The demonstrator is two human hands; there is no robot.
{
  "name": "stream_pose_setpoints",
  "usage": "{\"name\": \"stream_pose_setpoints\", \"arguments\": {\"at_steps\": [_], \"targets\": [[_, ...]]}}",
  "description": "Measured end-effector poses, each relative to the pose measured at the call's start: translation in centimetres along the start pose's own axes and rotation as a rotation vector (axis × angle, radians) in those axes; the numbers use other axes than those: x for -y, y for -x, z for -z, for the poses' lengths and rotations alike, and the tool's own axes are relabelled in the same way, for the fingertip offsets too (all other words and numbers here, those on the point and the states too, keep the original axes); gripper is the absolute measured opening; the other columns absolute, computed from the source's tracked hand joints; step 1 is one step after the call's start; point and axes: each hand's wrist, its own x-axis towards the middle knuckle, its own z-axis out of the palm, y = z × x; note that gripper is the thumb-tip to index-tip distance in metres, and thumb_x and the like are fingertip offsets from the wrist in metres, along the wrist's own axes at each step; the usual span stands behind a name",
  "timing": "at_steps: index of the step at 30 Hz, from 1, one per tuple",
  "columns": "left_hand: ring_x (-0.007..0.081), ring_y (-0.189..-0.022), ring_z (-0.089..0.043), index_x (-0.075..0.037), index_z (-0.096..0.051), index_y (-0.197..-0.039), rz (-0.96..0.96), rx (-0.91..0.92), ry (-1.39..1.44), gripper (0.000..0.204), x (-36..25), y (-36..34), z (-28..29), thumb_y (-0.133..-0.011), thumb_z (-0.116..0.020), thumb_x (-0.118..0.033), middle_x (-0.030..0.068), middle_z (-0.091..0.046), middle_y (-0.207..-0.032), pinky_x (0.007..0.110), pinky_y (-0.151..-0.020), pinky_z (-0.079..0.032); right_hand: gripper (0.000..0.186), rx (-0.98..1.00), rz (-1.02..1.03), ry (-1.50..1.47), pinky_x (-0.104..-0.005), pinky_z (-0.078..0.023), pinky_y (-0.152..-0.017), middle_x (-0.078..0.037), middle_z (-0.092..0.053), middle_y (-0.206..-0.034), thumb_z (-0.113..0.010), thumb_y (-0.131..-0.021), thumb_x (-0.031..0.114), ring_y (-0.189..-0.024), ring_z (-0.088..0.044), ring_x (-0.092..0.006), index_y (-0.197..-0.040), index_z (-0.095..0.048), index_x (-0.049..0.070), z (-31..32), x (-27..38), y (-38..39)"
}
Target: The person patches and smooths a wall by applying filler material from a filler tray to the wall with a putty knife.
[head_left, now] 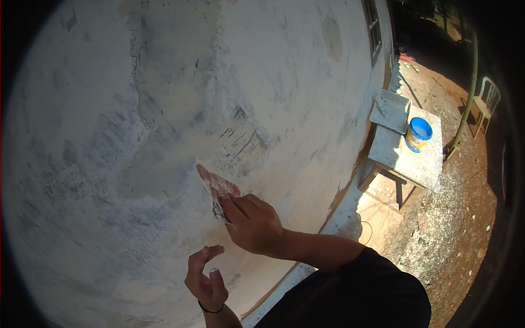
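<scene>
My right hand (254, 225) is closed round a flat reddish putty scraper (219, 183) smeared with white. The scraper lies against or very close to a whitewashed wall (295, 126), its pointed corner up and to the left. Just above it is a rough, streaked grey patch (240, 139) on the wall. Lower down, my left hand (205, 281) is held in front of the wall with fingers curled and the thumb apart from them. White paste marks its fingertips, and nothing shows between them. A thin dark band circles the left wrist.
To the right stands a paint-spattered wooden table (391, 147). On it are a grey tray (391, 109) and a blue-rimmed bucket (419, 134). Farther right are a bent pole (471, 93) and a pale plastic chair (485, 101). A barred window (373, 30) is set in the wall.
</scene>
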Motion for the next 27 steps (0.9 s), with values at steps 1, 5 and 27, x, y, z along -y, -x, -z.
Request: {"name": "stream_pose_setpoints", "arguments": {"at_steps": [1, 5, 27], "targets": [[0.0332, -0.088, -0.066, 0.008, -0.050, -0.122, -0.029, 0.005, -0.010, 0.040, 0.0, -0.7, 0.0, -0.084, -0.046, -0.004, 0.0252, -0.063, -0.095, 0.039, -0.081, -0.052, 0.027, -0.018, -0.085, -0.149, -0.0309, -0.051, -0.058, -0.014, -0.062, -0.083, -0.063, -0.071, 0.002, -0.070, -0.059, -0.0235, -0.097, -0.061, -0.005, 1.1, -0.7, -0.5], [0.0314, -0.095, -0.063, 0.006, -0.055, -0.118, -0.129, 0.049, -0.036, 0.039, 0.1, -3.9, -0.2, -0.080, -0.048, 0.000, 0.0231, -0.065, -0.100, 0.037, -0.083, -0.050, 0.019, 0.022, -0.483, -0.522, -0.0313, -0.051, -0.064, -0.015, -0.067, -0.080, -0.064, -0.081, 0.002, -0.069, -0.064, -0.0236, -0.098, -0.064, -0.003, 2.8, -4.1, -1.1], [0.0328, -0.096, -0.063, 0.002, -0.060, -0.112, -0.318, 0.170, -0.364, 0.039, -1.2, -9.5, -0.3, -0.074, -0.050, 0.000, 0.0174, -0.068, -0.098, 0.037, -0.084, -0.045, 0.030, -0.154, -0.079, 0.099, -0.0285, -0.050, -0.057, -0.012, -0.061, -0.083, -0.064, -0.067, 0.002, -0.069, -0.055, -0.0195, -0.095, -0.060, -0.005, -0.7, -6.0, -1.5]]}}
